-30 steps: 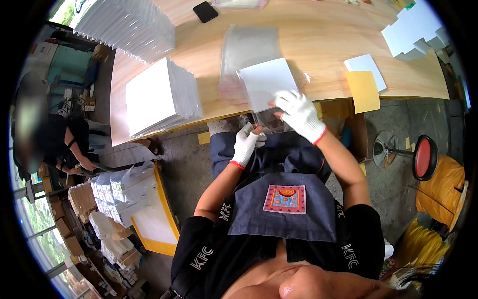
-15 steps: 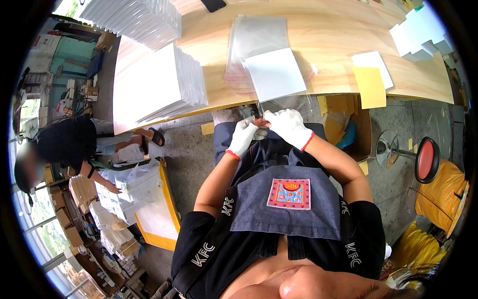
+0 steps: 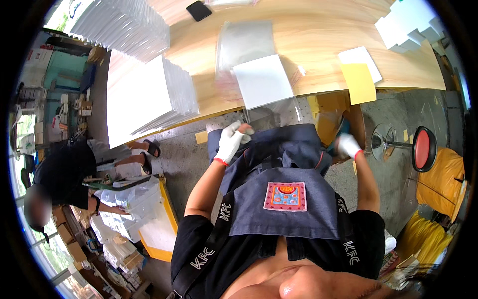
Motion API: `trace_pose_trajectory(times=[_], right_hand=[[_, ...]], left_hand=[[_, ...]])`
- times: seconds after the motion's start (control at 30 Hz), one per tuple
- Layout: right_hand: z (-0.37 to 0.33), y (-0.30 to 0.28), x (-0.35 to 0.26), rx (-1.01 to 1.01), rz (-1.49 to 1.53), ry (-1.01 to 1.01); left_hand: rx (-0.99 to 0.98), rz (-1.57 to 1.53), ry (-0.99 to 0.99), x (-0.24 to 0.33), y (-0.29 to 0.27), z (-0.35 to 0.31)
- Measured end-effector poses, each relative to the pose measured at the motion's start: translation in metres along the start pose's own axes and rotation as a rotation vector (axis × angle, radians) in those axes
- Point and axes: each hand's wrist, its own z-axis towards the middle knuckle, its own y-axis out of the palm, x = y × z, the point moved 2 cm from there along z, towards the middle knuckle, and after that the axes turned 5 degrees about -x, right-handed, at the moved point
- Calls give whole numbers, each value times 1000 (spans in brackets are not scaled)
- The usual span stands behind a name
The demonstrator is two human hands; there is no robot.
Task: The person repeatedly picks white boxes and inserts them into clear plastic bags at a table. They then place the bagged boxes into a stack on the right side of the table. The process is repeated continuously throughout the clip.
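Note:
My left hand (image 3: 233,141), in a white glove with a red cuff and bare fingertips, is over my lap just below the table edge. Its fingers are curled together; anything between them is too small to make out. My right hand (image 3: 347,145), gloved the same way, is off to the right beside an open carton (image 3: 354,117) and blurred by motion. A white square sheet (image 3: 264,81) lies at the table's front edge, above my left hand. A clear plastic sleeve (image 3: 274,113) sticks out from under or around it and overhangs the edge. Behind it lie more clear sleeves (image 3: 244,45).
Stacks of plastic-wrapped white sheets (image 3: 144,97) fill the table's left side. A phone (image 3: 199,10) lies at the back. Yellow card (image 3: 359,83) overhangs the edge at right, near white boxes (image 3: 411,27). A red-seated stool (image 3: 424,156) stands right; a person (image 3: 62,164) bends over a cart at left.
My hands have parted. The right has swung right toward the carton, and the left has drawn slightly left. The view has shifted a little, and the person at left has bent lower.

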Motion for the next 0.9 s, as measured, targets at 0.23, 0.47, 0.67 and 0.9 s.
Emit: trace_pose_trajectory(times=[0.23, 0.47, 0.67, 0.9], right_hand=[[74, -50, -133, -161, -217, 77], [129, -53, -196, 465, -160, -896], [115, -46, -198, 534, 60, -791], [89, 1, -206, 444, 683, 14]], left_hand=[[300, 1203, 1195, 50, 10, 25], [157, 1145, 1344, 59, 11, 33], [218, 1003, 1111, 34, 7, 22], [552, -52, 393, -27, 41, 33]])
